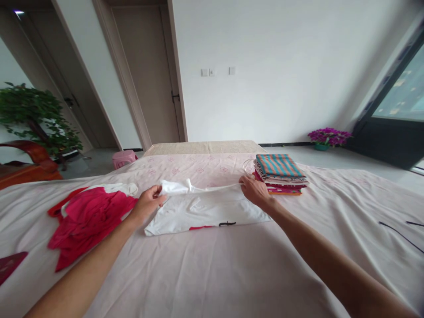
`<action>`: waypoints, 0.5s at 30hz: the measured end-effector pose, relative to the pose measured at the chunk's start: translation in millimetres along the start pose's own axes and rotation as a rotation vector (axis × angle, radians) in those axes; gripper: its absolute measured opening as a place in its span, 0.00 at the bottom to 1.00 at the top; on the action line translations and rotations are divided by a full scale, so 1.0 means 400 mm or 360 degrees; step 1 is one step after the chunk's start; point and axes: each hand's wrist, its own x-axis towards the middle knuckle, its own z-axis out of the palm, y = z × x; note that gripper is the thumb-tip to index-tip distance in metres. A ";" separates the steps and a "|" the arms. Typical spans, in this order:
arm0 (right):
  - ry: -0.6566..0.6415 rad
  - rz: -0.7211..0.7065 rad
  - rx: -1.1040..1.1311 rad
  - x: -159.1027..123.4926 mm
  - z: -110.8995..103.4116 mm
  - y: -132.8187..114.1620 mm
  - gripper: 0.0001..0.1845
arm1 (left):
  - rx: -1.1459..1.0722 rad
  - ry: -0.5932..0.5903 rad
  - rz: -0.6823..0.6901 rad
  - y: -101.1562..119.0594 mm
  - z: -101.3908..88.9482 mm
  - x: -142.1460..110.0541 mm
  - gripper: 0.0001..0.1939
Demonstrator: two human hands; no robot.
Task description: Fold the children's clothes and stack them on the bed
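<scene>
A white T-shirt (212, 210) with a black and red print near its front edge lies partly folded on the bedspread. My left hand (150, 202) pinches its far left corner, where the cloth is doubled over. At the far right corner, my right hand (254, 190) grips the shirt's edge, close beside a stack of folded clothes (281, 170). The top piece of that stack has blue and orange stripes. Left of the shirt sits a crumpled red garment (94, 216), with white cloth (122, 189) bunched behind it.
A pale bedspread (205, 274) with wrinkles covers the surface. Dark cords (400, 236) lie at the right, and a dark red item (11, 265) at the left edge. Beyond stand a pink stool (124, 158), a leafy plant (33, 110) and purple flowers (330, 135).
</scene>
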 end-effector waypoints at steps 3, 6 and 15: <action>-0.0130 -0.0023 -0.0034 -0.049 0.007 0.010 0.17 | 0.0315 -0.0251 -0.0025 -0.029 0.012 -0.050 0.19; -0.0134 -0.0027 -0.0067 -0.069 0.002 0.007 0.18 | 0.0587 -0.0184 -0.0013 -0.040 0.030 -0.071 0.12; -0.0067 -0.0040 -0.0085 -0.110 0.005 0.034 0.16 | 0.1103 -0.0205 0.0445 -0.015 0.034 -0.146 0.14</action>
